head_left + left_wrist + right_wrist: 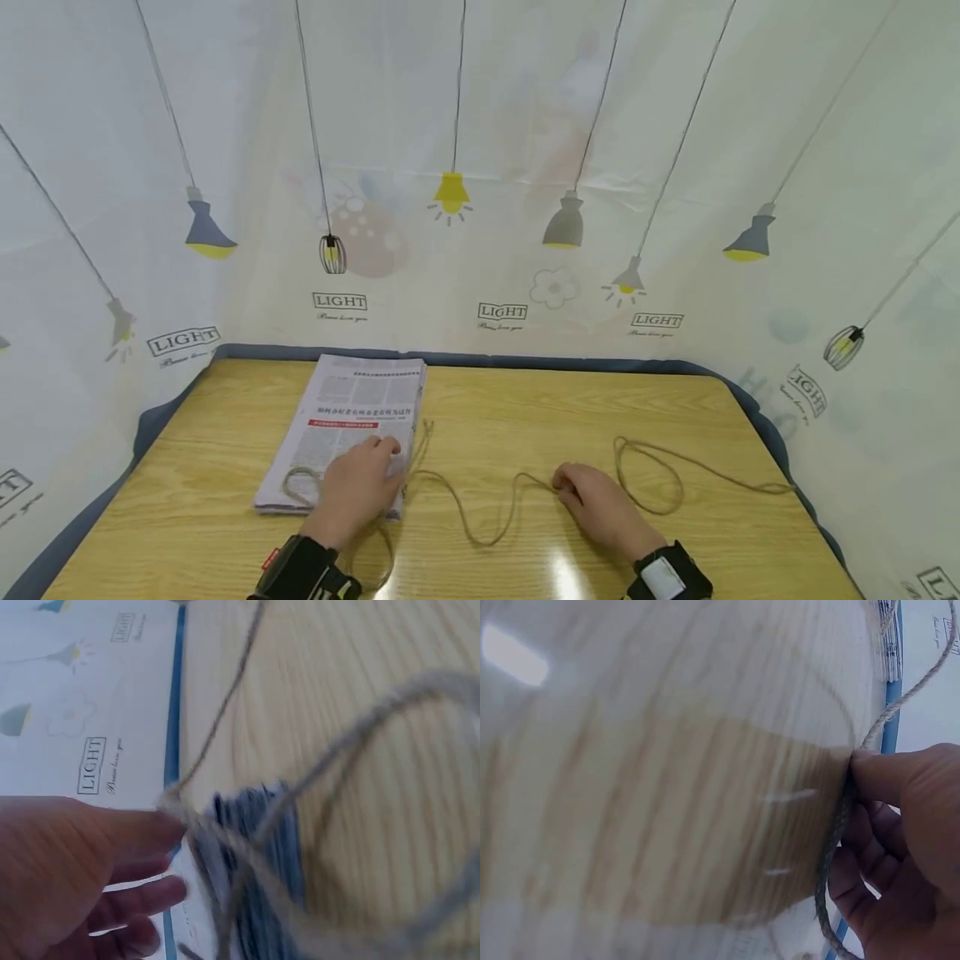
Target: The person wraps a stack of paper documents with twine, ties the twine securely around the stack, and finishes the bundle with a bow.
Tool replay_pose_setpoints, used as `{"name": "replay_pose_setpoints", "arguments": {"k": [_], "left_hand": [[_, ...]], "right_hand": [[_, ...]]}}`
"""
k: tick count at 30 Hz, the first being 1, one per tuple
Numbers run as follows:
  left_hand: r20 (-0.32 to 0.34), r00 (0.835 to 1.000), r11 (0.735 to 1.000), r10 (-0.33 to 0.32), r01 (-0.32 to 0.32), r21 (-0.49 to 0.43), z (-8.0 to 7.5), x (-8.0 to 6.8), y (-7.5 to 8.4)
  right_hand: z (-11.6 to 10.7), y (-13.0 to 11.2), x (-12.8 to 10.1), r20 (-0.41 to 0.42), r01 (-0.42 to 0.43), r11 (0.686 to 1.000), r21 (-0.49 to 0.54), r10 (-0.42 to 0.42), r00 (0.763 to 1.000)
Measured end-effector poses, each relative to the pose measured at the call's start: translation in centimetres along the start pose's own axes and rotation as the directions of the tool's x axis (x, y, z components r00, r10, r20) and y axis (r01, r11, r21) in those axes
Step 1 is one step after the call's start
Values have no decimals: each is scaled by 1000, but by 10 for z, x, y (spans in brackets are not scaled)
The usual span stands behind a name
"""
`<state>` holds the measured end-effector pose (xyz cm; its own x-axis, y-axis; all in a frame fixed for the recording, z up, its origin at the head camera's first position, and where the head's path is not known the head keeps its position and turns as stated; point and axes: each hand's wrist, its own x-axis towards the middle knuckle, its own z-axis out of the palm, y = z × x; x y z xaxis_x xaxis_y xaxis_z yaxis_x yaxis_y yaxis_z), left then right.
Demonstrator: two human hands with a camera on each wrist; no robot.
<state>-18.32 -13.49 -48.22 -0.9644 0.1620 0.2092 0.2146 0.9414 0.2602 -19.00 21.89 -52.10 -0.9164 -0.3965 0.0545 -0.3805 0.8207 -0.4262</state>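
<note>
My left hand [362,483] is over the near right part of a stack of newspapers [360,392], thumb and forefinger pinching a length of tan twine [259,856]. Loops of the twine hang around that hand, one over the papers and one beside the wrist. From there a slack, wavy stretch of twine [483,543] runs across the tabletop to my right hand [600,507]. The right thumb and forefinger pinch the twine [822,900] close over the wood. Beyond the right hand, the rest of the twine curls in a loop and trails to the right.
Both hands work over a wooden table [555,408]. A pale curtain [420,108] printed with hanging lamps surrounds its back and sides. Black bands with devices sit on the left wrist [300,571] and the right wrist [671,575].
</note>
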Motion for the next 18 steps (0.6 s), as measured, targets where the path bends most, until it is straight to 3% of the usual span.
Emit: {"name": "replay_pose_setpoints", "arguments": {"k": [2,7,9,12,15,18], "left_hand": [[65,998,1000,4,-4,-3,-2,-3,-4],[157,986,998,61,-60,-11,-8,-11,-8],[205,977,998,55,-54,-10,-14,-14,-10],[258,966,1000,-8,2,24,-28,-17,-18],[270,956,992,-116,97,80,-48,-19,-37],[284,930,972,-233,213,101,-66,-22,-62]], "right_hand": [[0,0,0,4,-9,1000,3,9,1000],[1,0,-2,21,-23,1000,-9,23,1000],[1,-1,-2,23,-19,1000,-24,19,1000],[1,-3,-1,26,-14,999,-37,15,1000],[0,-5,0,24,-19,999,-44,21,1000],[-1,-6,0,16,-32,998,-47,33,999]]}}
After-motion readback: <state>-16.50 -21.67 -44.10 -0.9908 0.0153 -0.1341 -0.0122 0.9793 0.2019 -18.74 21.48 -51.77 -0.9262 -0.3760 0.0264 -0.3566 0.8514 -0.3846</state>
